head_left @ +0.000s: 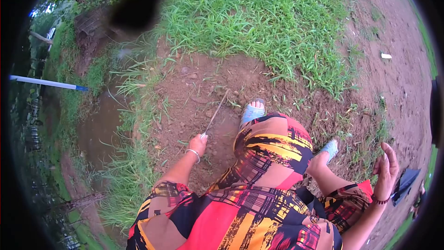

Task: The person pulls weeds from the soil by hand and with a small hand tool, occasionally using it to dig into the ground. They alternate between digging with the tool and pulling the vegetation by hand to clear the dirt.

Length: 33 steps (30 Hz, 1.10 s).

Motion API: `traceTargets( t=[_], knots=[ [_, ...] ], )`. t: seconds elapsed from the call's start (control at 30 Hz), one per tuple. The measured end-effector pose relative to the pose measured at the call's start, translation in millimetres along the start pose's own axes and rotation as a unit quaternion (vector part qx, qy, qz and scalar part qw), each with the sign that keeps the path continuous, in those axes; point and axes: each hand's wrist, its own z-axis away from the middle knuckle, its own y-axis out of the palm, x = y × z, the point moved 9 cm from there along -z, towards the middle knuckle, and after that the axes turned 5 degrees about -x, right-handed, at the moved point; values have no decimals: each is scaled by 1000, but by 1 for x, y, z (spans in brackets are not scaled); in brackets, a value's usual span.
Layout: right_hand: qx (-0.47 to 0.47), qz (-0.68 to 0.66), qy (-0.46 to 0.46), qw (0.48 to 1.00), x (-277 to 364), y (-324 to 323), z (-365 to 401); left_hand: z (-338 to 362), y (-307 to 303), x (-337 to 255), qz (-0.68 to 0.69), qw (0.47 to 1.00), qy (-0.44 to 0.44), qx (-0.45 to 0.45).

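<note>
My left hand (198, 145), with a pale bangle at the wrist, is closed around the light-coloured end of a thin, slender tool (216, 113). The tool slants forward over bare brown soil (194, 83), its far tip close to the ground. Whether it is a blade or a rod, I cannot tell. Raised at the right, my right hand (386, 171) holds nothing, its fingers stretched and a dark beaded bracelet at the wrist. One sandalled foot (253, 111) rests on the soil just right of the tool; the other sandal (330, 150) is farther right.
Thick green grass (259, 14) borders the dug soil ahead. Along the left runs a muddy water channel (99, 129) edged with tall grass. A white pole with a blue end (51, 82) juts in from the left. A dark cloth-like sheet (406, 185) lies beyond my right hand.
</note>
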Motion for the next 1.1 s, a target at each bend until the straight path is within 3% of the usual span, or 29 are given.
traceTargets(
  t=[0.17, 0.27, 0.4, 0.43, 0.5, 0.53, 0.6, 0.67, 0.73, 0.87, 0.9, 0.93, 0.97, 1.03, 1.1],
  knots=[
    [-12, 23, -5, 1000, 4, 2, 0, 9, -26, 10, 59, 996, 44, -55],
    [2, 11, -23, 1000, 9, 6, -1, -14, -41, -55, 203, 965, 118, -115],
    [2, 26, -19, 999, 20, 12, 1, -33, -64, -182, 214, 940, 209, -165],
    [-3, 18, -20, 1000, 22, 11, 2, -35, -64, -207, 215, 939, 215, -159],
    [-12, 10, -16, 1000, 22, 7, 5, -45, -40, -243, 356, 921, 161, -16],
    [-18, 12, -13, 1000, 22, 4, 7, -51, -29, -253, 355, 920, 164, -11],
    [-16, 12, -26, 999, 26, 5, 9, -66, -12, -273, 192, 937, 272, -106],
    [-28, 11, -31, 999, 38, 10, 12, -80, 19, -264, 156, 944, 267, -112],
    [0, 12, -42, 999, 48, 18, 14, -90, 54, -236, 54, 986, 158, -5],
    [29, -1, -97, 995, 66, 22, 22, -73, 64, -190, 51, 991, 115, 41],
    [17, 3, -118, 993, 69, 20, 24, -74, 88, -172, 247, 955, 125, 106],
    [15, 0, -115, 993, 67, 18, 26, -81, 106, -158, 432, 877, 129, 166],
    [18, -8, -121, 992, 68, 16, 28, -75, 87, -166, 429, 878, 130, 166],
    [37, -25, -103, 994, 72, 17, 32, -66, 30, -177, 148, 973, 179, -7],
    [38, -19, -121, 992, 71, 17, 31, -50, -28, -234, 203, 957, 204, -41]
  ],
)
